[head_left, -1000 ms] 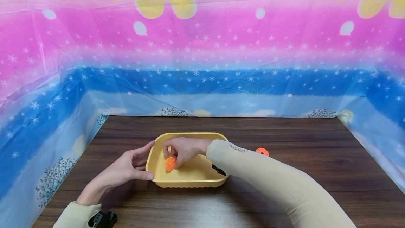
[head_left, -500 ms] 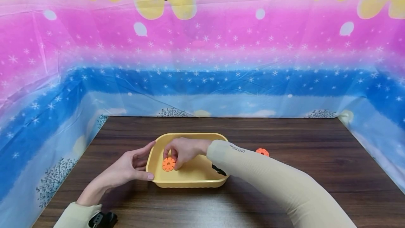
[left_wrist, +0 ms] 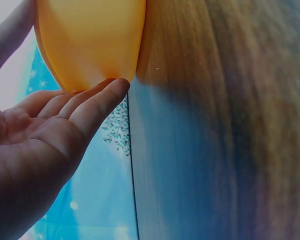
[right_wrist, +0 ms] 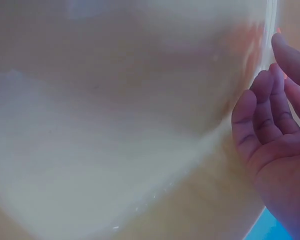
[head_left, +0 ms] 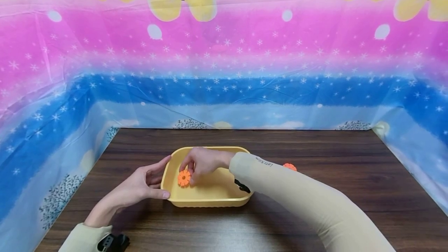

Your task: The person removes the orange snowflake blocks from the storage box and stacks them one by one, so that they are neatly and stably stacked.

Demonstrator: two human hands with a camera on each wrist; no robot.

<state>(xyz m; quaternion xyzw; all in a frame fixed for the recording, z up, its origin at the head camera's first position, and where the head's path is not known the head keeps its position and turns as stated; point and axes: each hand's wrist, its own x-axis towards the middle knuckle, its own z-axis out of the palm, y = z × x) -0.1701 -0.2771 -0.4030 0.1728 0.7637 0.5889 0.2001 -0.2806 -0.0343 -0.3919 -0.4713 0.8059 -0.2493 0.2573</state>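
Observation:
A shallow yellow plastic basin (head_left: 210, 203) with rounded corners stands on the table. My left hand (head_left: 141, 186) grips its left end, thumb at the near corner and index finger at the far one. In the left wrist view, the fingers of that hand lie against the outer wall of the basin (left_wrist: 90, 45). My right hand (head_left: 203, 164) reaches into the basin and pinches an orange flower-shaped disc (head_left: 183, 178) with a hole in its middle. The right wrist view shows the right hand (right_wrist: 275, 120) with bent fingers beside the blurred pale wall, the disc mostly hidden.
A second orange disc (head_left: 289, 167) lies on the dark wood table (head_left: 322, 151) right of the basin, partly covered by the right sleeve (head_left: 297, 189). A printed cloth (head_left: 224, 61) hangs around the back and sides of the table.
The orange disc has turned its flat face toward the head camera and moved slightly left and up with my right hand. My left hand and the basin stay in place.

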